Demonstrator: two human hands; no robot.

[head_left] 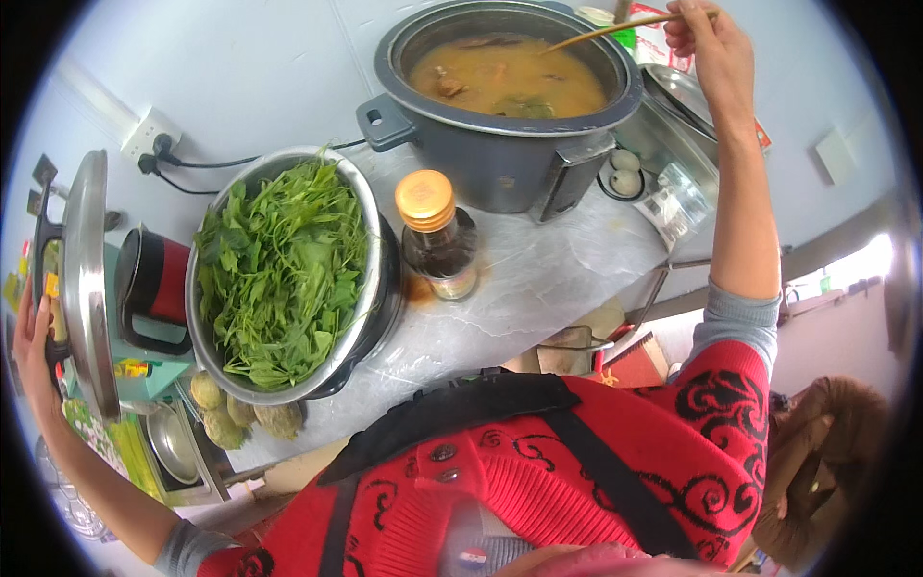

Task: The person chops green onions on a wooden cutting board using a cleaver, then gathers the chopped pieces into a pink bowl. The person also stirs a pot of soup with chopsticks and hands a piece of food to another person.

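My right hand (710, 43) grips a pair of wooden chopsticks (613, 30) whose tips dip into the yellowish broth (505, 76) of a large dark electric cooker (469, 155). Chunks and some greens show in the broth. At the far left my left hand (34, 339) holds a metal lid (90, 288) on edge by its black handle. Between the hands stand a metal bowl (375, 288) heaped with leafy greens (288, 267) and a dark sauce bottle (440, 245) with a gold cap.
A red and black kettle (155, 288) stands left of the bowl, near a wall socket (151, 133) with plugged cords. Several round vegetables (231, 418) lie below the bowl. Right of the cooker are eggs (625, 177) and a plastic packet (674, 202). Another person (822, 461) sits at the lower right.
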